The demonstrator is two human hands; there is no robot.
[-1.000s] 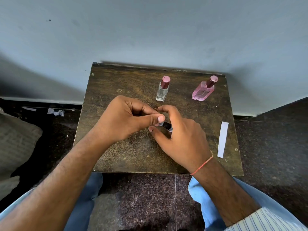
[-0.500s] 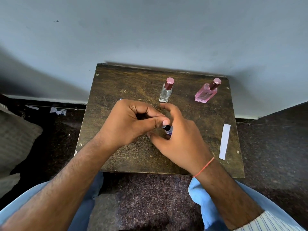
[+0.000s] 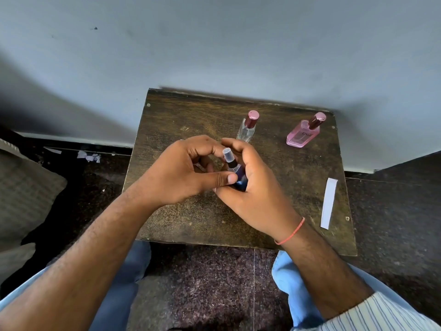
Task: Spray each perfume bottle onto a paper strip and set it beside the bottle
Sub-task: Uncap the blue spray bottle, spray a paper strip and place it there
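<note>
Two hands meet over the middle of the tabletop point(image 3: 171, 225). The right hand point(image 3: 257, 192) is clamped round a dark bottle point(image 3: 238, 175), held just above the wood, its clear cap point(image 3: 227, 154) uppermost and tilted to the upper left. The left hand point(image 3: 183, 173) curls beside it, thumb against the bottle's body; whether it holds anything else is hidden. To do this well, I judge, steady the bottle low and draw the cap straight off. Count: one paper strip point(image 3: 329, 203) at right, well apart; two capped bottles beyond, one clear point(image 3: 247, 130), one pink point(image 3: 303, 134); three bottles in all.
</note>
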